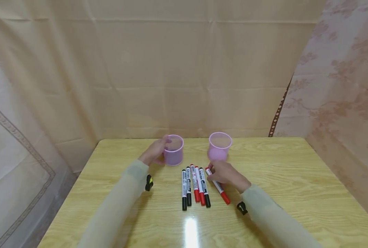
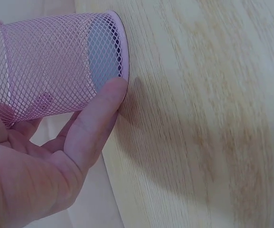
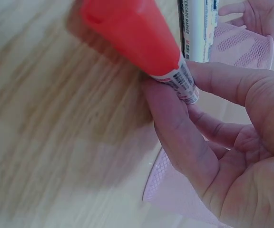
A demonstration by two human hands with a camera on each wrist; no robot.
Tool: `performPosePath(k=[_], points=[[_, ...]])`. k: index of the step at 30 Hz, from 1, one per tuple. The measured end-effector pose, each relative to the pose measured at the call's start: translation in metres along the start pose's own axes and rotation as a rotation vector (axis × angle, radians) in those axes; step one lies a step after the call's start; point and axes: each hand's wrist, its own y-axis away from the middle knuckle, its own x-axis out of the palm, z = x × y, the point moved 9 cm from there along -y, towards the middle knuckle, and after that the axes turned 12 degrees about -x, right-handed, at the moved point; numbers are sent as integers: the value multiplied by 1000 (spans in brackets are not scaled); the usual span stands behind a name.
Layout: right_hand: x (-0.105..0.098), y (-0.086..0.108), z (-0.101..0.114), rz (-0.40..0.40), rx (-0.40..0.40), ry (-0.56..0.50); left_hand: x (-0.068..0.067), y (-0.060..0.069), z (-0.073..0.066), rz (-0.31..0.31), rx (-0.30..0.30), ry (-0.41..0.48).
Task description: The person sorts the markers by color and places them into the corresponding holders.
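Sleeves: my two pale sleeves (image 1: 115,210) reach in from the near edge, a small black tag (image 1: 149,183) at the left cuff and another black tag (image 1: 242,208) at the right.
Table: light wood-grain table (image 1: 264,165), with a bright patch of reflected light near me.
Row of markers: five white markers (image 1: 195,182) lie side by side in front of me, capped ends towards me; from the left the caps run black, black, red, red, black.
Held marker: a red-capped marker (image 1: 218,187) slants just right of that row, its cap nearest me; I cannot tell whether the cap touches the table.
My right hand: this right hand (image 1: 226,173) pinches the red-capped marker by its white barrel, between thumb and fingers.
My left hand: this left hand (image 1: 155,151) is curled about the side of the left cup, one digit down at its base.
Left cup: a pink mesh cup (image 1: 173,157), upright, beyond the row and to its left.
Right cup: a second mesh cup (image 1: 217,154), upright, just past my right hand.
Cloths: a beige cloth (image 1: 187,69) hangs behind the table, a flowered cloth (image 1: 351,86) to the right.
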Motion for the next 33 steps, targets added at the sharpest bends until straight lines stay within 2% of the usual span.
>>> performPosePath(k=[4,8,19,25,33], points=[[-9,2,2,-17,-11,-11,3,0,-3,10,5,-6],[-17,2,8,-33,-65,-7,5,0,-5,8,2,-2],[-26,2,22,-13,-65,-154,6,-3,-4,3,-30,14],[-31,-1,25,-2,-55,-183,6,-3,-4,4,-34,10],[-33,-9,32,6,-93,-272,5,-2,-4,2,-37,-2]])
